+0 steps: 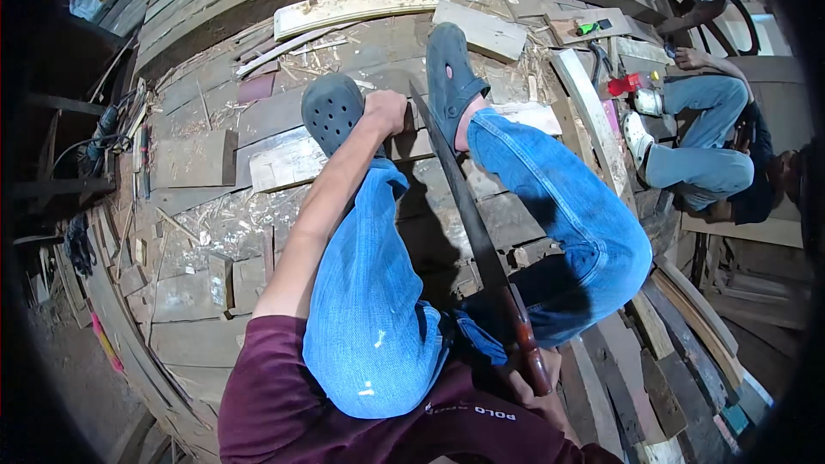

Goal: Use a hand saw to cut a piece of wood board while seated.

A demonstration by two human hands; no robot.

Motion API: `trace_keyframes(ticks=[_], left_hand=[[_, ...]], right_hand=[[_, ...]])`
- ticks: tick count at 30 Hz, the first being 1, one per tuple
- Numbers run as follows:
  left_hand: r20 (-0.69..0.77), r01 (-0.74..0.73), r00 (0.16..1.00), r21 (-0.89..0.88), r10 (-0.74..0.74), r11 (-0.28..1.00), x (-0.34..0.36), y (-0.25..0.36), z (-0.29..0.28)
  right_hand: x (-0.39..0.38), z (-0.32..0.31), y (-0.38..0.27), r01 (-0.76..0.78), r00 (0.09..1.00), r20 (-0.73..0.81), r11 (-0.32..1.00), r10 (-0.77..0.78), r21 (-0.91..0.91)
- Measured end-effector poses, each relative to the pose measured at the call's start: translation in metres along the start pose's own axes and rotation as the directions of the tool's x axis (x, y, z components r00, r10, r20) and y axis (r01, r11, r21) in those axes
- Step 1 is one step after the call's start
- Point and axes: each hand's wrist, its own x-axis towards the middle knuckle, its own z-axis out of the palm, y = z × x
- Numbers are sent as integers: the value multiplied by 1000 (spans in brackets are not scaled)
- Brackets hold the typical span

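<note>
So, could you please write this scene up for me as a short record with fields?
Setting: plank floor strewn with wood shavings and offcuts
Left hand: gripping the edge of a pale board, beside the left clog
Right hand: closed on the wooden handle of a long saw
Saw: blade runs forward between the knees toward the right clog
Clothing: blue jeans, maroon shirt
Nearby: another person sits at right, by a red tool
</note>
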Motion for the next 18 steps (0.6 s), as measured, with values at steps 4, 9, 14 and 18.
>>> trace_keyframes(ticks=[4, 9, 14, 18], left_hand=[[9, -23, 1000, 3, 23, 1000, 8, 19, 5], [12, -11, 1000, 3, 11, 1000, 6, -4, 11], [25, -32, 999, -1, 32, 999, 13, 2, 8], [17, 2, 1000, 8, -2, 1000, 14, 0, 15]], right_hand=[[-9, -5, -11, -153, 987, -61, 987, 151, -40], [-8, -12, -19, -111, 991, 80, 993, 108, 39], [-40, -29, -16, -184, 982, 48, 981, 181, 55], [-46, -40, -16, -160, 987, -5, 987, 160, 23]])
